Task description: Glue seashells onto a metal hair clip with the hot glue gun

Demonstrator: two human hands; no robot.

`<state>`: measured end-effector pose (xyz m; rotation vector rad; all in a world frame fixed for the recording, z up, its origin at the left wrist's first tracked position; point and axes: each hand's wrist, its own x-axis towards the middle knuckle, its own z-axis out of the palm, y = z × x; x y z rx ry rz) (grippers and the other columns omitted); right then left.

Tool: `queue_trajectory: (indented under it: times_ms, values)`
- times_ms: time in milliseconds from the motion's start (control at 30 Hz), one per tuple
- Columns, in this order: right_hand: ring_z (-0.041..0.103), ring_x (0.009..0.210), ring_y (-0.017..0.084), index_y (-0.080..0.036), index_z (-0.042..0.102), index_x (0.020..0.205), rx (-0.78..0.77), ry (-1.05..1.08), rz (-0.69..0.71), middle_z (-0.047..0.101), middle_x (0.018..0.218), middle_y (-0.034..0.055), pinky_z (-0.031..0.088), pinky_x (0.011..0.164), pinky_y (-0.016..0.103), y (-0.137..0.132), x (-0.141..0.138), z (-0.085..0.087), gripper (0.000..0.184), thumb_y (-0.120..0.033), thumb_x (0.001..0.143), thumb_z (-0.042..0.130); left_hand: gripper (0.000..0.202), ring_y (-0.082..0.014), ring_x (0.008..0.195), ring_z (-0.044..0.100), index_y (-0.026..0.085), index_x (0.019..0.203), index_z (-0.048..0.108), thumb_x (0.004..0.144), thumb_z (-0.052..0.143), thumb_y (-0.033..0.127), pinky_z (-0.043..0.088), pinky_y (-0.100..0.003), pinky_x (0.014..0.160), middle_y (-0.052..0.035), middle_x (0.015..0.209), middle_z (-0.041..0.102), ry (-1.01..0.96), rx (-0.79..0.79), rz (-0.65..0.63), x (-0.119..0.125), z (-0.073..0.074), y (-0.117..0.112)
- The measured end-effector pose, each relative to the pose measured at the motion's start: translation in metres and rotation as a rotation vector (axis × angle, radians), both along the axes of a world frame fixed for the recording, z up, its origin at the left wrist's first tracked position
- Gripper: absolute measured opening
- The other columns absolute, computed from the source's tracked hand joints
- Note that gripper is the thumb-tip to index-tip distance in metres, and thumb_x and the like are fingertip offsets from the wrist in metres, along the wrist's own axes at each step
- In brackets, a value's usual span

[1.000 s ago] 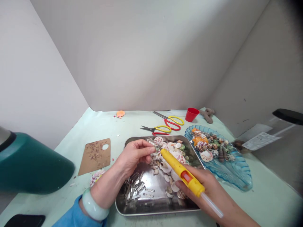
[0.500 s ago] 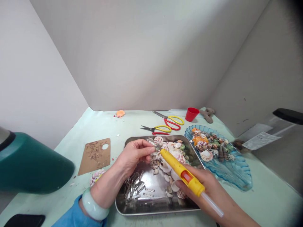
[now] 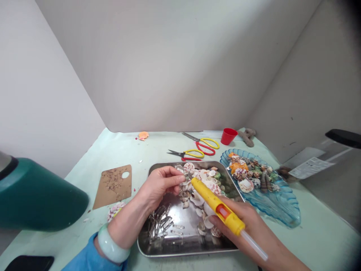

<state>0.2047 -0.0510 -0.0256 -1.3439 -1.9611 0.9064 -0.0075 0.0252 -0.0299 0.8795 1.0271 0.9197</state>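
I have one yellow glue gun point(image 3: 207, 196) at lower right of centre, the right hand's point(image 3: 245, 216) fingers wrapped round its body, one clear stick point(image 3: 255, 246) jutting from the rear. Its tip sits just beside the left hand point(image 3: 160, 184), mid-frame, whose fingers pinch narrowly on one small piece point(image 3: 188, 175), too small for me to identify. Both hands are over one metal tray point(image 3: 194, 235), lower centre: shells point(image 3: 201, 188) towards its right, clips point(image 3: 160, 225) at its lower left, both too jumbled to count. On the surface point(image 3: 118, 150) above, I count two pairs of scissors point(image 3: 194, 153) and one red cup point(image 3: 229, 136); right of frame, one blue plate point(image 3: 282, 209).
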Motion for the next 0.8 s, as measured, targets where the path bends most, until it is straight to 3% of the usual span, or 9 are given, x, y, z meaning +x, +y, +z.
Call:
queue_trajectory:
  times_ms: [433, 800]
  values:
    - [0.047, 0.053, 0.011, -0.019, 0.057, 0.076, -0.051, 0.005, -0.014, 0.054, 0.062, -0.0034, 0.037, 0.050, 0.020, -0.0012, 0.0020, -0.0033, 0.016, -0.031, 0.085, 0.051, 0.024, -0.0038, 0.040, 0.050, 0.012, 0.066, 0.062, 0.057, 0.081, 0.022, 0.043, -0.018, 0.045, 0.0039, 0.055, 0.058, -0.007, -0.002, -0.011, 0.0008, 0.0012, -0.0013]
    - [0.049, 0.055, 0.011, -0.020, 0.060, 0.085, -0.048, 0.042, 0.021, 0.056, 0.065, -0.0039, 0.038, 0.051, 0.018, -0.0018, 0.0013, -0.0013, 0.012, -0.029, 0.085, 0.051, 0.024, -0.0040, 0.041, 0.050, 0.011, 0.066, 0.062, 0.057, 0.081, 0.022, 0.043, -0.018, 0.045, 0.0033, 0.056, 0.059, -0.002, -0.009, 0.000, 0.0005, 0.0016, -0.0021]
